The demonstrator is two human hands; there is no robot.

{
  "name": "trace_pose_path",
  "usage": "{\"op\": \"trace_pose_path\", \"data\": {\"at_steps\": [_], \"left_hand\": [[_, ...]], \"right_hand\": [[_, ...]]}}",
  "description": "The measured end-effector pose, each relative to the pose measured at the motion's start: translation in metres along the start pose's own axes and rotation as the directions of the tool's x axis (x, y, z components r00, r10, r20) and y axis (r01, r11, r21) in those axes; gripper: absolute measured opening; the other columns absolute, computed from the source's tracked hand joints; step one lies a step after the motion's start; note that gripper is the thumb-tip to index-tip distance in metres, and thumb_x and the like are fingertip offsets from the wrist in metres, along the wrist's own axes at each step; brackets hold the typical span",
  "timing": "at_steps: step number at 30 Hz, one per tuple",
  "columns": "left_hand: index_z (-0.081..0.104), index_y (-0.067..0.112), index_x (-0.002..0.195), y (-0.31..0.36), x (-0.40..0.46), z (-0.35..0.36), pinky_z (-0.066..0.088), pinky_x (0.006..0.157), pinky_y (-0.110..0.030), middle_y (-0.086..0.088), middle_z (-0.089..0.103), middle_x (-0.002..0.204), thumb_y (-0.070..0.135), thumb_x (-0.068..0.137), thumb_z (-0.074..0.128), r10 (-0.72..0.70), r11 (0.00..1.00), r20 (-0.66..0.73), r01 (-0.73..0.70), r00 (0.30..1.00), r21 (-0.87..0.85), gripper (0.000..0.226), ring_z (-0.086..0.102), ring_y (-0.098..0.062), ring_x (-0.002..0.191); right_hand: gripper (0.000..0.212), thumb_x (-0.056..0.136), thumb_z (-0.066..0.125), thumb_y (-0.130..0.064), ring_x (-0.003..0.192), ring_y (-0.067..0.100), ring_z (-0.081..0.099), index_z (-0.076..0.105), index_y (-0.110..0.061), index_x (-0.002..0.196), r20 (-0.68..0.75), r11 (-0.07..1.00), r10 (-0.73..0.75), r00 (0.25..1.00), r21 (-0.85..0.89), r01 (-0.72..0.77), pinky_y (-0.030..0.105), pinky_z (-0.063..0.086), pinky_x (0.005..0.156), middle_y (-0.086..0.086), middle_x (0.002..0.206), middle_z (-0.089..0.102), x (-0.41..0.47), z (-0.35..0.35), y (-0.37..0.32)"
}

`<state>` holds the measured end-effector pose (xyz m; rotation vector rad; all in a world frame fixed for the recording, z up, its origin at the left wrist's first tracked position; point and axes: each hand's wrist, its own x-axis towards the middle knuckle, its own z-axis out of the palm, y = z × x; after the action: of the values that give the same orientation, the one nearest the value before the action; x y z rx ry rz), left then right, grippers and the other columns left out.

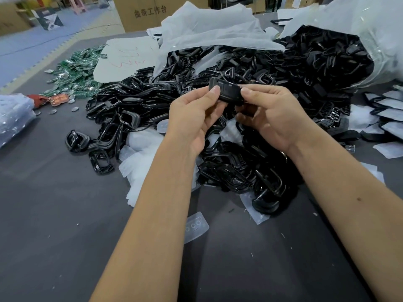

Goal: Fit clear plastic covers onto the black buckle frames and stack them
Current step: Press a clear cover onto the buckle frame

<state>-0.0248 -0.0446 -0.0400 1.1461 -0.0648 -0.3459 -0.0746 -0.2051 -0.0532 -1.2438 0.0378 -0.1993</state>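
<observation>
A dark grey tabletop [65, 225] carries a sprawling heap of frames [250, 79] spilling from a white bag [370, 29], with covers [139, 153] scattered in and under the heap's near edge. You hold one buckle [226, 92] up above the heap, well clear of the tabletop: your left hand [196, 114] pinches its left end under the thumb, and your right hand [272, 114] pinches the right end, fingers of both curled round it. Whether a cover already sits on this buckle I cannot tell; it looks dark and glossy all over. The likely trouble is a cover seated only at one end, if you press unevenly, so it springs off when stacked. Your thumbs also hide the ends, so a misaligned edge could pass unnoticed. If you let the piece slip, it falls into the heap and is lost among the unfinished frames. A lone cover [196, 227] near your left forearm could get swept off.
</observation>
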Motion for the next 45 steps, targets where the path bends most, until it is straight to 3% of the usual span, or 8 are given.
{"op": "trace_pose_path", "data": {"at_steps": [4,12,18,22,28,31,34,45], "left_hand": [[0.074,0.004,0.093,-0.001,0.001,-0.001,0.059,0.07,-0.021,-0.011,0.077,0.092,0.003,0.095,0.07,0.002,1.0,0.0,-0.002,1.0,-0.026,0.005,0.074,-0.017,0.083],[0.072,0.005,0.101,-0.002,0.003,0.0,0.06,0.071,-0.025,-0.012,0.078,0.095,-0.004,0.097,0.064,-0.013,0.994,-0.007,0.012,1.0,-0.11,0.013,0.075,-0.018,0.081],[0.072,0.009,0.103,-0.002,0.003,-0.001,0.06,0.07,-0.025,-0.008,0.079,0.091,-0.004,0.095,0.066,0.012,0.988,-0.056,-0.02,0.998,-0.152,0.016,0.075,-0.015,0.077],[0.073,0.01,0.102,-0.002,0.002,-0.001,0.06,0.071,-0.026,-0.008,0.079,0.093,-0.003,0.095,0.066,0.014,0.989,-0.041,-0.02,0.999,-0.146,0.016,0.075,-0.015,0.079],[0.073,0.012,0.1,-0.001,0.0,-0.001,0.06,0.069,-0.025,-0.006,0.077,0.091,-0.002,0.095,0.065,0.0,0.989,0.009,0.001,1.0,-0.148,0.016,0.072,-0.013,0.075],[0.072,0.011,0.099,-0.002,0.0,0.0,0.06,0.069,-0.025,-0.007,0.077,0.092,-0.003,0.095,0.065,0.017,0.99,0.0,-0.017,1.0,-0.14,0.016,0.072,-0.014,0.077],[0.072,0.01,0.102,-0.003,0.0,0.001,0.06,0.073,-0.027,-0.008,0.076,0.094,-0.004,0.094,0.066,0.034,0.992,0.001,-0.034,0.999,-0.125,0.017,0.07,-0.018,0.084],[0.074,0.011,0.1,-0.002,0.0,0.001,0.061,0.074,-0.027,-0.008,0.075,0.093,0.008,0.097,0.067,-0.013,0.991,0.027,0.017,1.0,-0.135,0.008,0.067,-0.016,0.08]], "right_hand": [[0.021,0.097,0.062,0.002,0.083,0.013,0.069,0.078,-0.01,0.105,0.026,0.998,-0.051,0.998,-0.025,0.052,0.029,0.058,0.074,0.005,0.098,0.078,0.0,-0.004,0.002],[0.023,0.09,0.07,0.006,0.082,0.019,0.074,0.079,-0.012,0.101,-0.004,0.991,-0.119,0.993,-0.061,0.118,0.029,0.06,0.075,0.007,0.087,0.079,0.002,-0.008,0.004],[0.018,0.097,0.064,0.0,0.085,0.018,0.071,0.079,-0.008,0.102,0.011,0.994,-0.104,0.995,-0.024,0.104,0.034,0.06,0.079,0.01,0.093,0.077,0.003,-0.006,0.003],[0.017,0.091,0.073,0.002,0.087,0.017,0.074,0.077,-0.008,0.105,-0.01,0.985,-0.162,0.987,-0.062,0.161,0.032,0.06,0.081,0.006,0.09,0.079,0.002,-0.005,0.006],[0.024,0.092,0.066,0.01,0.089,0.018,0.074,0.075,-0.009,0.104,-0.012,0.978,-0.187,0.982,-0.098,0.185,0.031,0.059,0.081,0.004,0.087,0.079,0.001,-0.004,0.004],[0.022,0.097,0.06,0.007,0.09,0.021,0.071,0.075,-0.006,0.105,-0.007,0.986,-0.165,0.986,-0.041,0.164,0.033,0.059,0.083,0.01,0.094,0.077,0.001,-0.004,0.003],[0.02,0.095,0.066,0.005,0.095,0.023,0.072,0.074,-0.005,0.11,0.002,0.983,-0.178,0.984,-0.048,0.178,0.034,0.059,0.087,0.011,0.099,0.077,0.001,-0.004,0.003],[0.025,0.075,0.08,-0.008,0.088,0.019,0.076,0.081,-0.014,0.099,0.067,0.988,-0.156,0.985,0.017,0.155,0.03,0.06,0.081,0.003,0.083,0.079,0.006,-0.015,0.005]]}}
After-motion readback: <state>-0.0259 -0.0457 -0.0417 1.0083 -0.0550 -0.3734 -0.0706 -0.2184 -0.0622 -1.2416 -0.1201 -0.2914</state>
